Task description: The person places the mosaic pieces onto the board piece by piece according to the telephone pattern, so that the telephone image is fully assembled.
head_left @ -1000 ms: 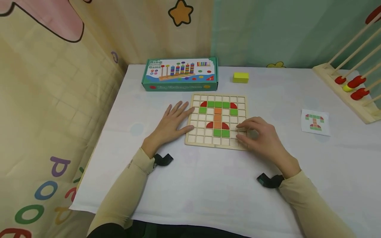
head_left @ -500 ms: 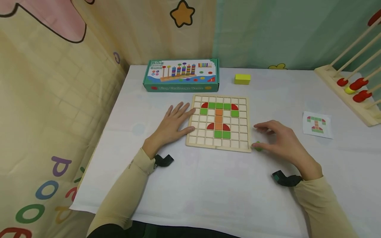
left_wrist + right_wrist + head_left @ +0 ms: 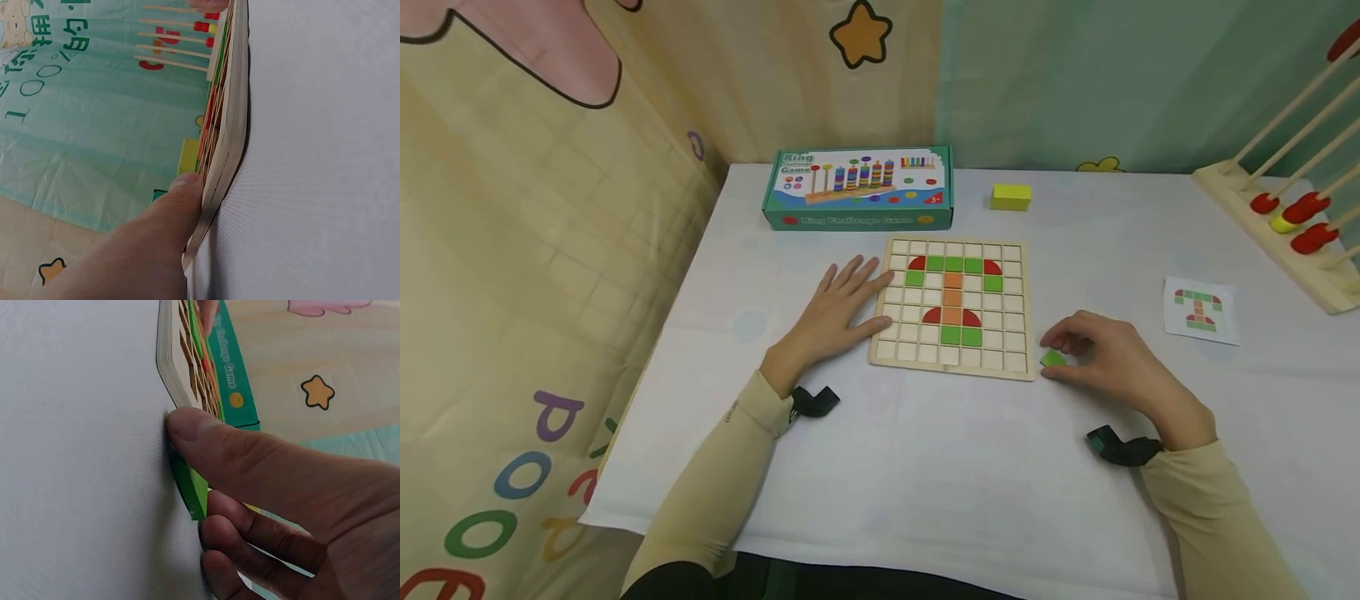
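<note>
In the head view a wooden grid board [image 3: 910, 353] lies on the white table, with green, red and orange pieces set among its white squares. My left hand [image 3: 827, 317] lies with fingers spread at the board's left edge, the thumb and a fingertip touching the frame. The left wrist view shows that thumb [image 3: 184, 194] over the board's rim. Just right of the board, my right hand [image 3: 1105, 358] pinches a small green tile [image 3: 1053, 358] at the tabletop. In the right wrist view the green tile [image 3: 195, 490] sits between thumb and fingertips; its full outline is partly hidden.
A card [image 3: 1201, 311] with a printed coloured pattern lies to the right. Behind the board are a green Ring Challenge Game box [image 3: 857, 221] and a yellow block [image 3: 1011, 197]. A wooden peg rack [image 3: 1270, 225] with red and yellow rings stands at the far right.
My right hand has moved off the board to the right. Its fingers have drawn in toward the thumb around the green tile, which has turned. The left hand stays at the board's edge.
</note>
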### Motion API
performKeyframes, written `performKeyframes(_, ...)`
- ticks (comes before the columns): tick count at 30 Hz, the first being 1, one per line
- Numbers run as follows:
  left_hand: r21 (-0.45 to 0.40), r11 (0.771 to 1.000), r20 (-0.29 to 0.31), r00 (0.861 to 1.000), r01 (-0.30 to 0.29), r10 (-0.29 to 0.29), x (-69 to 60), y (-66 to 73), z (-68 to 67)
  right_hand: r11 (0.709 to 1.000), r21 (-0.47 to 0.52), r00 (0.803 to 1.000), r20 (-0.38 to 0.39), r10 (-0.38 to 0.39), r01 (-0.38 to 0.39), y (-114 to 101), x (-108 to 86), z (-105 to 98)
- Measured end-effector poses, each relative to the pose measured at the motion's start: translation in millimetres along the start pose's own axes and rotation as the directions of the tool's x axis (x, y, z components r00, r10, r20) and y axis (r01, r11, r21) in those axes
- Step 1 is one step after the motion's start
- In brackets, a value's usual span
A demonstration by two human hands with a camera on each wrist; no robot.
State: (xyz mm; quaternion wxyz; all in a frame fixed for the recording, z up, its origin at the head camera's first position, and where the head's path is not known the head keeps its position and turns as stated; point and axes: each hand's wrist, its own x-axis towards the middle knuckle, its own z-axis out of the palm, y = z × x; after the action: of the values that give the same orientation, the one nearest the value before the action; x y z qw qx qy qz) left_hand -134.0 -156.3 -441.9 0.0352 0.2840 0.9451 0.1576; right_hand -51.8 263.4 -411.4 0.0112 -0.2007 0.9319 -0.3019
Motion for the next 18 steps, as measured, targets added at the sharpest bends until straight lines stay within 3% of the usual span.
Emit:
performKeyframes(5, -0.004, 1.0, 0.003, 1.0, 0.004, -0.004, 0.1, 0.4, 0.7, 0.999, -0.03, 0.999, -0.011, 0.031, -0.031, 2.9, -0.7, -3.1)
performKeyframes(18, 0.001, 1.0, -0.001, 1.0, 0.007, -0.007, 0.3, 0.0, 1.0, 0.999, -0.028, 0.998, -0.062, -0.026, 0.024, 4.5, -1.0, -1.0)
